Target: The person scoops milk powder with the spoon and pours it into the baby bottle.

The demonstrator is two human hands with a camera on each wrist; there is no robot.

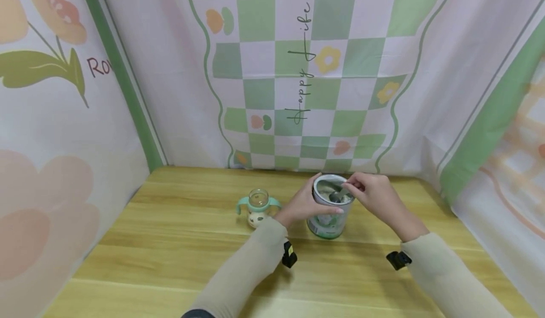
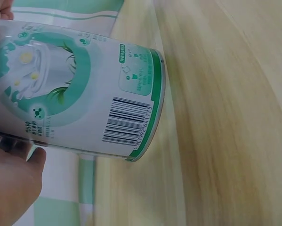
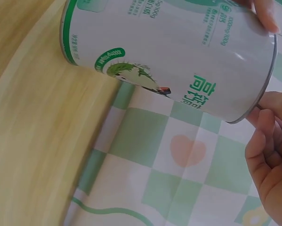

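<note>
An open white-and-green powder can (image 1: 329,214) stands on the wooden table (image 1: 170,242), near its back edge. My left hand (image 1: 308,203) grips the can's side near the rim. My right hand (image 1: 370,192) is over the can's mouth and pinches the handle of a grey scoop (image 1: 338,196) that lies on the pale powder inside. In the left wrist view the can's barcode side (image 2: 84,89) fills the frame beside my left hand (image 2: 11,183). In the right wrist view the can (image 3: 178,56) sits just left of my right fingers (image 3: 272,155).
A small clear baby bottle (image 1: 258,207) with mint-green handles stands open on the table just left of my left hand. Cloth backdrops with a green-and-white check pattern (image 1: 315,72) and flowers wall in the table on three sides. Black wrist camera mounts (image 1: 289,254) sit on both sleeves.
</note>
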